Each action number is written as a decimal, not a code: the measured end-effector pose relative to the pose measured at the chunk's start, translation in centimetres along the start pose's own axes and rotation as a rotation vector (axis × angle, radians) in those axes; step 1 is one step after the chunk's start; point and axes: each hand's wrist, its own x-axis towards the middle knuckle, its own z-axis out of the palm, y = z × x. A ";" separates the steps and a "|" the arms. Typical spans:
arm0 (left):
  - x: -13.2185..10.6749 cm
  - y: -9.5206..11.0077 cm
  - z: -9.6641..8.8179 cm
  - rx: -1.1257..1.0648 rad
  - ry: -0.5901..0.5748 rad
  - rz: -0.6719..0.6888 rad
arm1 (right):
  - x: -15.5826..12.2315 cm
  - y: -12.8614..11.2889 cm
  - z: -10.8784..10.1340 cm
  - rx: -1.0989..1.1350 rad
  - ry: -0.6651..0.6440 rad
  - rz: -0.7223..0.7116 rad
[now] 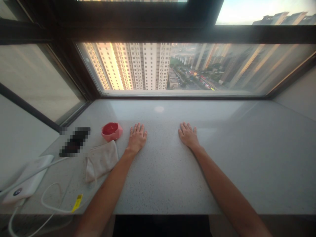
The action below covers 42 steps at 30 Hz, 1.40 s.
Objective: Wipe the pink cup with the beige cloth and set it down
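My left hand (137, 137) lies flat on the pale speckled windowsill (163, 171), palm down with the fingers stretched out. To its left stands a pink ashtray-like bowl (111, 131) with a red inside, a short gap away from the fingers. A folded light cloth (101, 161) lies beside my left forearm, partly against it in this view. My right hand (188, 135) also rests flat on the sill, fingers forward and slightly apart, with nothing in it. The two hands are level with each other and well apart.
At the left lie a white power bank (29, 179), white cables (55, 209) with a yellow tag (77, 203), and a dark pixelated object (75, 142). A dark window frame (158, 34) borders the sill's far side; tall buildings (150, 65) stand outside.
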 end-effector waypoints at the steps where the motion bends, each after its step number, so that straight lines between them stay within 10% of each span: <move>1: 0.0 0.0 0.0 0.002 -0.002 0.000 | 0.0 0.0 0.0 -0.006 -0.002 0.000; 34: -0.2 0.5 -0.4 -0.034 0.011 -0.016 | -0.1 0.0 0.0 -0.005 0.016 -0.005; 42: -0.4 -3.5 -6.2 -0.033 0.481 -0.211 | 0.0 0.0 0.1 0.021 0.010 -0.011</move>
